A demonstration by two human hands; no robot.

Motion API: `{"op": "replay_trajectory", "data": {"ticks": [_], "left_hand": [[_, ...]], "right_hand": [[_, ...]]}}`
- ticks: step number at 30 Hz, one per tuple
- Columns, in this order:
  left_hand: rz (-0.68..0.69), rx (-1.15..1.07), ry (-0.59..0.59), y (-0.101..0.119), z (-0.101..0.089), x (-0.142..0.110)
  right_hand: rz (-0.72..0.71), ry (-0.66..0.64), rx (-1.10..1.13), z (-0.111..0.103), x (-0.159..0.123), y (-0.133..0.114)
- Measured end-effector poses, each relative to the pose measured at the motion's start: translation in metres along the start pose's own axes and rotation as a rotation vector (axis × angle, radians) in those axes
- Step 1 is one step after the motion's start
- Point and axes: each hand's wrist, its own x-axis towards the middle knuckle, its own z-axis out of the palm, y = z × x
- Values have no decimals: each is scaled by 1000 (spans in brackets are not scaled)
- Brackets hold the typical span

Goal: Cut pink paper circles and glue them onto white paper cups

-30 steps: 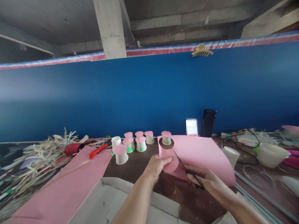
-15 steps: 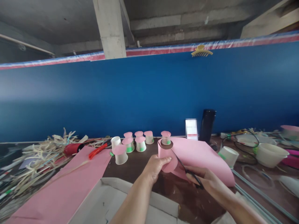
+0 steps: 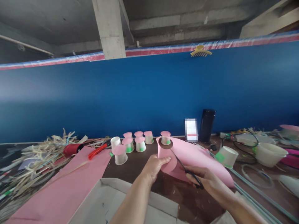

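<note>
My left hand [image 3: 153, 168] pinches the edge of a pink paper sheet [image 3: 198, 155], thumb on top. My right hand [image 3: 202, 178] is closed round the dark handles of a pair of scissors [image 3: 180, 162]. The blades point up and left against the paper, beside a rounded cut edge that curves round a dark opening. Just beyond that opening stands an upturned paper cup [image 3: 166, 140] with a pink paper disc [image 3: 165, 133] on top. The sheet's right side curls up off the table.
Several upturned cups [image 3: 140, 145] with pink discs stand left of centre. Another pink sheet [image 3: 58, 186], a red tool [image 3: 97, 151] and paper strips [image 3: 44, 158] lie left. A grey cardboard box [image 3: 114, 199] is in front. A black bottle [image 3: 207, 125] and white bowl [image 3: 271, 154] stand right.
The pink sheet has shifted and bowed, its far right part dropping lower and baring more tabletop behind. Both hands keep nearly the same place and the same grip.
</note>
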Motion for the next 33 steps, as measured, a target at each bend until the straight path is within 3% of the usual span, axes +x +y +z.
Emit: {"op": "replay_trajectory", "data": {"ticks": [33], "left_hand": [[7, -18, -46, -1, -13, 6]], "right_hand": [[32, -7, 1, -2, 1, 6]]}}
